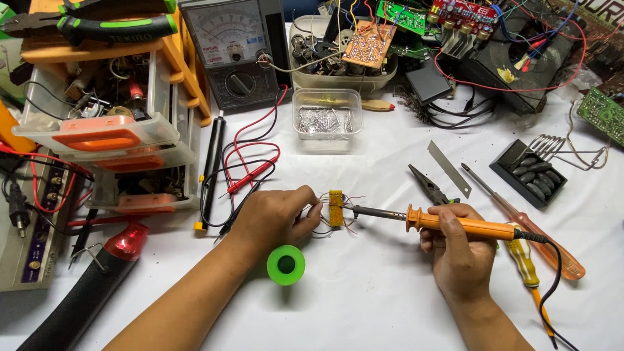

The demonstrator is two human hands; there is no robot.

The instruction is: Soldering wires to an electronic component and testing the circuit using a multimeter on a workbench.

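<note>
Small yellow circuit board [336, 207] with thin trailing wires: table centre, pinched upright in left hand [275, 218] fingertips, steadying it for the tip. Orange-handled soldering iron [459, 224]: at 3 o'clock, right hand [459, 256] fingers wrapped around it. Green solder spool [286, 264]: at 7 o'clock. Clear plastic tub [327, 115]: at 12 o'clock.

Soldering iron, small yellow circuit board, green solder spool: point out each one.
soldering iron [459, 224]: head view, on the orange handle, left of the right hand's grip.
small yellow circuit board [335, 207]: head view, on its yellow face.
green solder spool [286, 264]: head view, on the spool's green flange.
</note>
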